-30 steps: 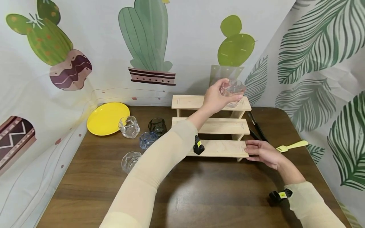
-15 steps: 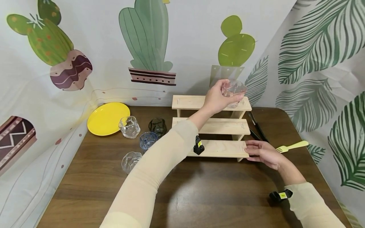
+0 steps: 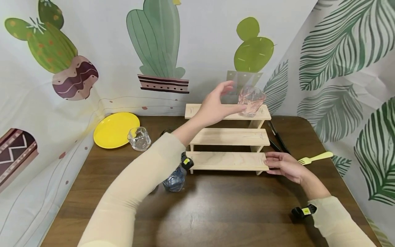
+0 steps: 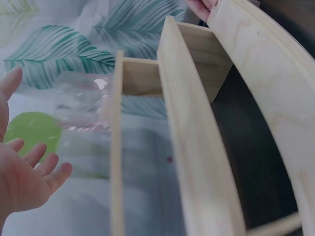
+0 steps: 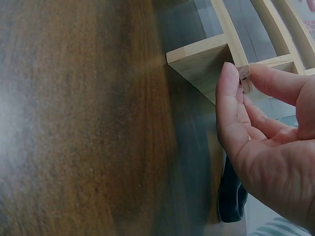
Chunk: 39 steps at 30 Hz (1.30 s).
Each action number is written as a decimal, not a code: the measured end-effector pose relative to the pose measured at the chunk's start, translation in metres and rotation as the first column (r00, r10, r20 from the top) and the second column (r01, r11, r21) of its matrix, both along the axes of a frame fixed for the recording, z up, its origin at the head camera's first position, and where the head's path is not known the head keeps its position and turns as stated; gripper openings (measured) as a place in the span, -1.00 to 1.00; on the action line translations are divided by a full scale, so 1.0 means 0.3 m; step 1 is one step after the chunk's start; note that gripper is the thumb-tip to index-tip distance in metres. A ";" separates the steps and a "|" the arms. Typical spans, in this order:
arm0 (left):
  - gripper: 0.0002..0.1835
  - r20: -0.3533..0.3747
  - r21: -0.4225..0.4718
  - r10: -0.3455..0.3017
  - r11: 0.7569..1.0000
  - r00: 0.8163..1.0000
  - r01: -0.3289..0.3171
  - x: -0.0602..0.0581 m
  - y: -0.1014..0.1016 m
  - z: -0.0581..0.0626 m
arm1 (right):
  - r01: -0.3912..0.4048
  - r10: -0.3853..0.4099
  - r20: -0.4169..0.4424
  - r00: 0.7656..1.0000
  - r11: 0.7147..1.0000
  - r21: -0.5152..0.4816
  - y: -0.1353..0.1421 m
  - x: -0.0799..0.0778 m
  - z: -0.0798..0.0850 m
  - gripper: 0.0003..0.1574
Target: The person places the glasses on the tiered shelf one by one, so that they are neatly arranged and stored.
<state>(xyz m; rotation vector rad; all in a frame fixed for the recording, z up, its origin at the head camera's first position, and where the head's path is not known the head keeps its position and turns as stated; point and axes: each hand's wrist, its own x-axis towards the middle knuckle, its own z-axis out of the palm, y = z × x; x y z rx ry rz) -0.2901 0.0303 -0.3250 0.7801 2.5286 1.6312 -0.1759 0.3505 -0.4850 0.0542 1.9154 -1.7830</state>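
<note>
A pink-tinted clear glass (image 3: pixel 251 102) stands near the right end of the top tier of a three-tier wooden display shelf (image 3: pixel 226 161). Just left of the glass is my left hand (image 3: pixel 213 106), its fingers spread and its thumb tip overlapping the glass in the head view. In the left wrist view a gap shows between those fingers and the pink glass (image 4: pixel 83 101). My right hand (image 3: pixel 285 167) pinches the right end of the lowest board between thumb and fingers, as the right wrist view shows at the board's corner (image 5: pixel 244 78).
A yellow plate (image 3: pixel 115 130) lies at the back left, with a clear glass (image 3: pixel 139 139) by it. A blue glass (image 3: pixel 174 180) stands near the left sleeve, which hides other glasses. Right of the shelf lie black-handled utensils (image 3: pixel 279 139) and a yellow fork (image 3: pixel 316 158).
My left hand has let go of the pink glass and moved left, its fingers opening. The glass stays on the top tier. My right hand keeps its hold on the lowest board.
</note>
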 end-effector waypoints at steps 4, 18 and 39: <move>-0.02 -0.055 0.026 -0.004 1.000 0.998 0.006 0.046 -0.109 0.035 | -0.004 0.004 0.002 1.000 1.000 0.006 -0.001 0.000 0.003 -0.16; -0.23 -0.142 0.043 0.050 0.998 0.989 -0.044 0.198 -0.541 -0.049 | -0.010 0.010 0.004 1.000 1.000 0.005 0.001 -0.004 0.002 -0.16; 0.07 0.056 -0.086 0.207 0.976 0.977 -0.202 0.501 -0.943 -0.490 | -0.011 0.011 -0.011 1.000 1.000 0.009 -0.001 0.000 0.001 -0.17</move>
